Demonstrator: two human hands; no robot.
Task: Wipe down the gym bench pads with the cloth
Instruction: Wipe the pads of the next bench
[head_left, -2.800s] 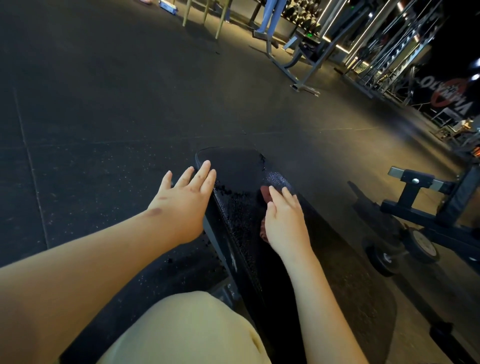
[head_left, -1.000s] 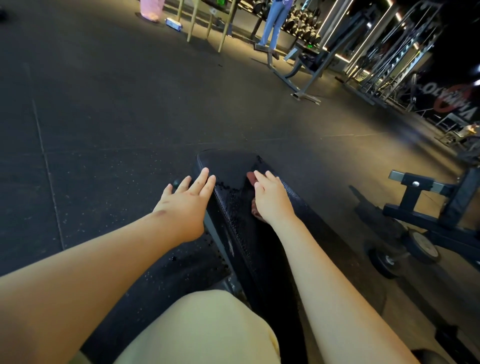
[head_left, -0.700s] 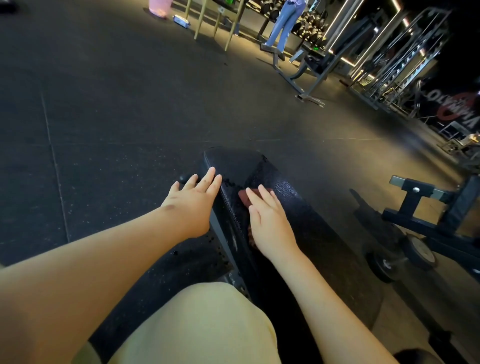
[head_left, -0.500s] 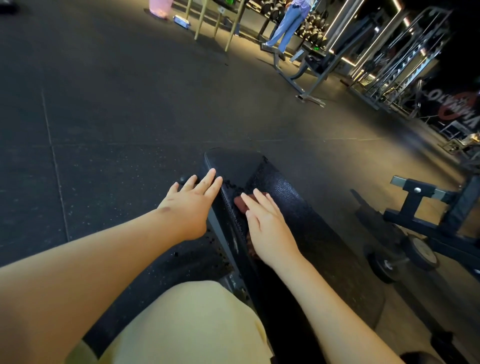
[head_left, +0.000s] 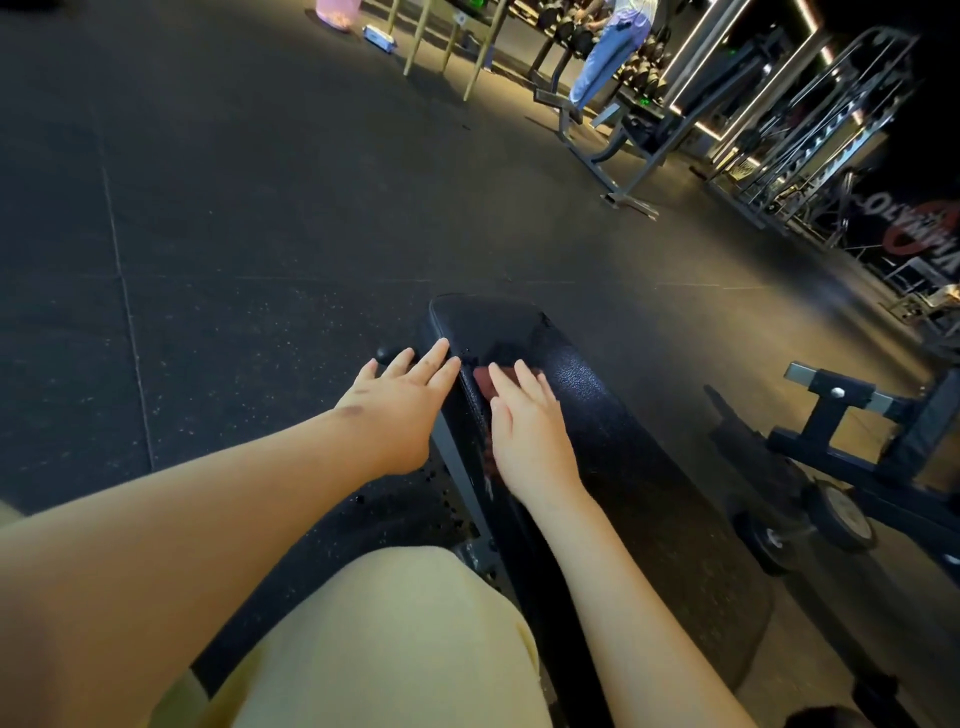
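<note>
A long black bench pad (head_left: 587, 410) runs away from me across the dark gym floor, its surface pebbled and wet-looking near the far end. My right hand (head_left: 527, 431) lies flat on the pad with straight fingers, pressing a dark red cloth (head_left: 485, 382) that shows only at the fingertips and along the palm's left edge. My left hand (head_left: 400, 402) rests with straight fingers against the pad's left side edge, holding nothing.
A black steel frame with small wheels (head_left: 841, 488) stands on the floor to the right. Farther back are a metal bench frame (head_left: 623, 156), weight racks (head_left: 810, 130) and a person in jeans (head_left: 608, 52). My yellow-clad knee (head_left: 384, 644) fills the bottom.
My right hand slid the cloth across the pad from the middle toward its left edge. My left hand stayed at the pad's side. The view shifted slightly.
</note>
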